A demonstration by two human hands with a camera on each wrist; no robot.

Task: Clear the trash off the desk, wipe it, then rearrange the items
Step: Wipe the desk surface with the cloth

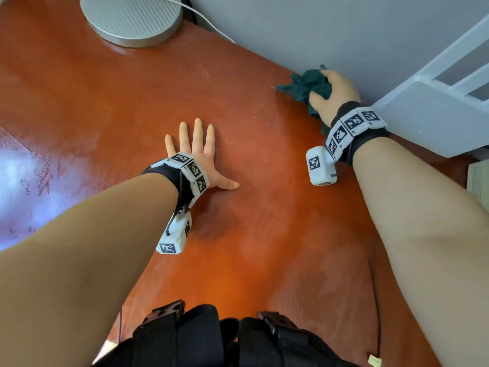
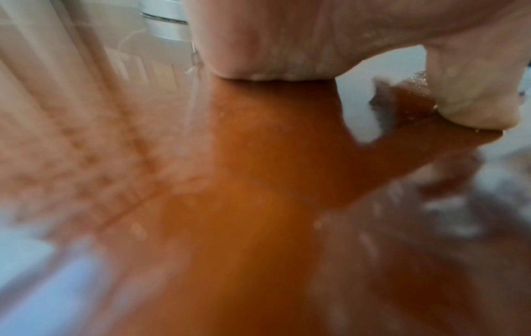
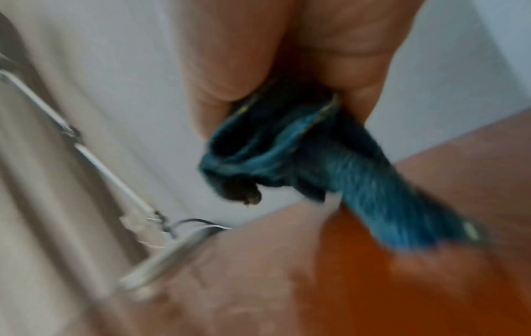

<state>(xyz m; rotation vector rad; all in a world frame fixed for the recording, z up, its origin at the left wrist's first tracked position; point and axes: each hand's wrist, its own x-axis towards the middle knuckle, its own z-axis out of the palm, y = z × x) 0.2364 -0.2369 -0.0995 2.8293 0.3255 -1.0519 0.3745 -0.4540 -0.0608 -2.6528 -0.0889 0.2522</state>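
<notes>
Left hand (image 1: 201, 157) flat on desk (image 1: 264, 234); round lamp base (image 1: 132, 19) beyond

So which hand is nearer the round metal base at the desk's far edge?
Left. The left hand lies flat mid-desk, below the round metal base; the right hand grips the teal cloth farther off, by the wall.

A glossy red-brown desk (image 1: 251, 234) carries a round metal lamp base (image 1: 132, 18) at its far edge beside the wall.

Left hand (image 1: 201, 154) lies flat, fingers splayed straight — right hand (image 1: 334, 94) curled tight in a closed grip.
</notes>
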